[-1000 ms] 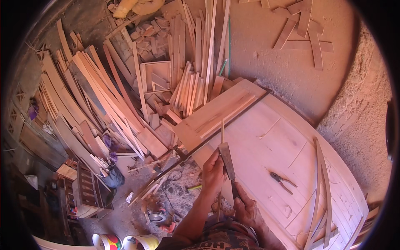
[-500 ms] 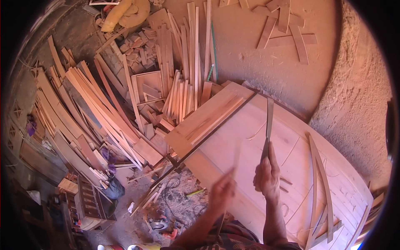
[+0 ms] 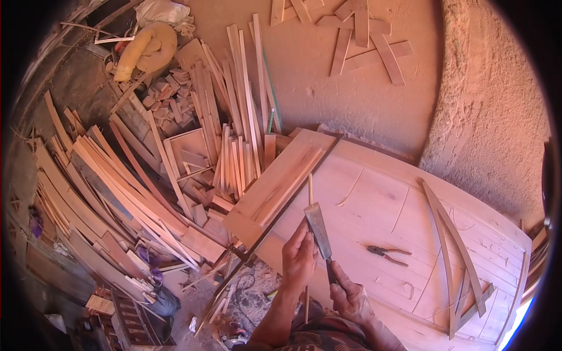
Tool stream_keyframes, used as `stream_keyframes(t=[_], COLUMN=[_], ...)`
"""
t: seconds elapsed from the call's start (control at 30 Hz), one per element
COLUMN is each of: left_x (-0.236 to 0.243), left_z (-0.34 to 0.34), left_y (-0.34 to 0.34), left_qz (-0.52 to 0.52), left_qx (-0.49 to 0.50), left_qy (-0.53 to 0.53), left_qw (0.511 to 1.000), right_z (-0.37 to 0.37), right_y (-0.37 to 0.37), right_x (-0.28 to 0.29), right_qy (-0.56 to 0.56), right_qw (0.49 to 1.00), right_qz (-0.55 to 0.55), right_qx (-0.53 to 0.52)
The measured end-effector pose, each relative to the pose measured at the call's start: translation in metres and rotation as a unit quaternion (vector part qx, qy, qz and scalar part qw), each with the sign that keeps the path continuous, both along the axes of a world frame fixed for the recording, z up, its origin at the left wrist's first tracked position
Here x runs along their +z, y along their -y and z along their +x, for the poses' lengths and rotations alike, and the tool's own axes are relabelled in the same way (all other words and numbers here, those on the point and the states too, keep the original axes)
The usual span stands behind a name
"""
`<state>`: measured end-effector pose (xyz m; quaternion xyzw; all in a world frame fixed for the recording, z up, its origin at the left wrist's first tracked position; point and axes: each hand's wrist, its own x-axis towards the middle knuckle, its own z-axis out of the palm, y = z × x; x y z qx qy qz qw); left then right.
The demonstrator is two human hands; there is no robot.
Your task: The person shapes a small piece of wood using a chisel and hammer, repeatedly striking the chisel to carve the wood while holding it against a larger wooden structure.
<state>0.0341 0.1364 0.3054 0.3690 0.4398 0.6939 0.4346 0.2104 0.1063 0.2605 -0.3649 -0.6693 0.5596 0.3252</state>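
My left hand (image 3: 298,260) is closed around a thin wooden stick (image 3: 310,186), which stands roughly upright and reaches down toward my lap. In my right hand (image 3: 351,297) is a flat-bladed hand tool (image 3: 318,225), with a dark handle and a grey metal blade that widens toward its tip; its exact kind is unclear. The blade lies against or just in front of the stick, close to my left fingers. Both hands are over the near side of a large pale wooden panel (image 3: 374,193). Pliers (image 3: 385,254) with reddish handles lie on the panel, right of the blade.
Curved wooden strips (image 3: 448,234) rest on the panel's right part, among thin shavings. A board (image 3: 298,158) with slats on it lies across the panel's far left end. Stacks of long timber (image 3: 134,181) fill the left. Behind stands a wall (image 3: 363,105).
My right hand has come down and left, bringing the blade beside the stick. My left hand has moved slightly left. The pliers now show on the panel; the view has shifted.
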Motion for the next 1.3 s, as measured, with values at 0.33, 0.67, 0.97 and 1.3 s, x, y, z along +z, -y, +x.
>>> stream_keyframes(t=[0.33, 0.67, 0.97, 1.3], left_x=[0.009, 0.011, -0.001, 0.03], left_z=[-0.02, -0.029, 0.023, -0.019], left_y=[0.015, 0.006, 0.036, -0.008], left_qz=[-0.094, 0.003, -0.029, -0.034], left_qx=[-0.012, 0.047, -0.034, 0.049], left_qy=[0.043, -0.023, -0.158, 0.0], left_qw=[0.995, 0.999, 0.987, 0.998], right_z=[-0.013, -0.019, -0.031, -0.014], right_y=[-0.065, -0.01, -0.092, -0.024], right_x=[0.034, 0.006, 0.035, 0.011], right_qy=[-0.099, -0.037, -0.087, -0.056], right_qw=[0.991, 0.993, 0.964, 0.993], right_qz=[0.079, 0.086, 0.222, 0.092], right_qx=[-0.053, 0.067, -0.115, 0.048])
